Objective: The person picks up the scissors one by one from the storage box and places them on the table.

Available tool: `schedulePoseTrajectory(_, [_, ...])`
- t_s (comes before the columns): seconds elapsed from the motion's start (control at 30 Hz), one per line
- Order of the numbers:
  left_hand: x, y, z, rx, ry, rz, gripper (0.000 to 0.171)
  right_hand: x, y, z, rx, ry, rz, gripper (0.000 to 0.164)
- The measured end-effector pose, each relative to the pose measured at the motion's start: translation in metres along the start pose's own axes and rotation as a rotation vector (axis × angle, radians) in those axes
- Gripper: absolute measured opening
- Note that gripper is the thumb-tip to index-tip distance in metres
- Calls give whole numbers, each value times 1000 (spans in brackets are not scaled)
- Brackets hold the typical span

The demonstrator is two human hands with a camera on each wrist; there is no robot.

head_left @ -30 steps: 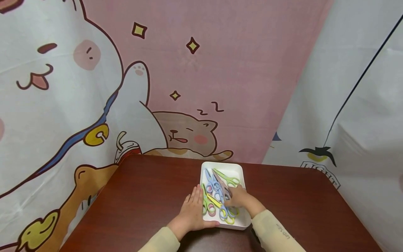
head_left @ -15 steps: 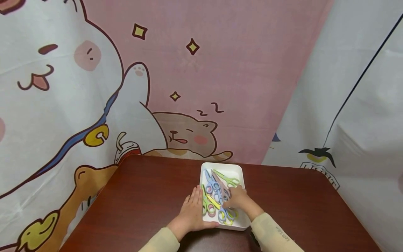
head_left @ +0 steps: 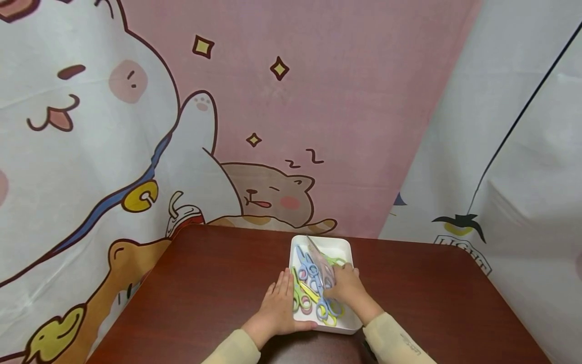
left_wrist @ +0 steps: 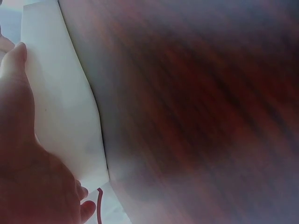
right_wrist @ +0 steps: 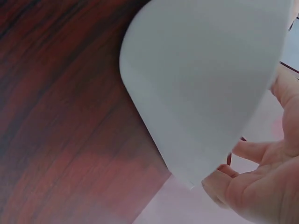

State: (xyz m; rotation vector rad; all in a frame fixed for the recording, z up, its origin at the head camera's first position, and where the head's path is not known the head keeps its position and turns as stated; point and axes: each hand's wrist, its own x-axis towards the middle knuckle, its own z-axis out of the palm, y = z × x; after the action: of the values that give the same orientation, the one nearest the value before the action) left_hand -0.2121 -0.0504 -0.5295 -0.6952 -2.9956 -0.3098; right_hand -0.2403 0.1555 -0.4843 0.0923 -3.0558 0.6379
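Note:
A white tray (head_left: 340,246) holds several pairs of scissors. My left hand (head_left: 278,307) rests against its left side, fingers straight, with the thumb along the front edge. My right hand (head_left: 349,289) reaches in from the right and grips pinkish scissors (head_left: 320,259) by the handle end, their tip pointing at the far rim. Left of these lie light-blue scissors (head_left: 303,258). Green scissors (head_left: 297,298) are beside my left fingers, and yellow blades (head_left: 309,290) cross the middle. In the right wrist view, the tray's outer wall (right_wrist: 201,88) hides the scissors.
The tray stands on a dark reddish-brown wooden table (head_left: 227,273). Behind the table hangs a cartoon-printed cloth (head_left: 354,126). Green scissors handles (head_left: 337,261) show beyond my right hand inside the tray.
The pinkish scissors have risen with my right hand, their tip shifting toward the tray's far rim and across the green pair. My left hand has stayed in place.

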Motion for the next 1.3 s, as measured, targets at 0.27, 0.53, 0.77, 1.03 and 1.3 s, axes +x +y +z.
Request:
schedulePoseTrajectory(0.27, [0,0,1,5,3,-3,136,-2,1,1,-16,109,-62,80])
schedulePoseTrajectory(0.53, [0,1,0,16,1,-5,136,-2,8,1,-18,162,-74,81])
schedulePoseTrajectory(0.77, [0,1,0,22,-2,-5,136,-3,15,-3,20,219,-103,79])
schedulePoseTrajectory(1.03, [-1,2,-3,22,-3,-3,136,-3,26,-7,60,246,-102,79])
schedulePoseTrajectory(1.3, [-1,3,-5,9,-10,-7,135,-4,37,-10,39,267,-104,79])
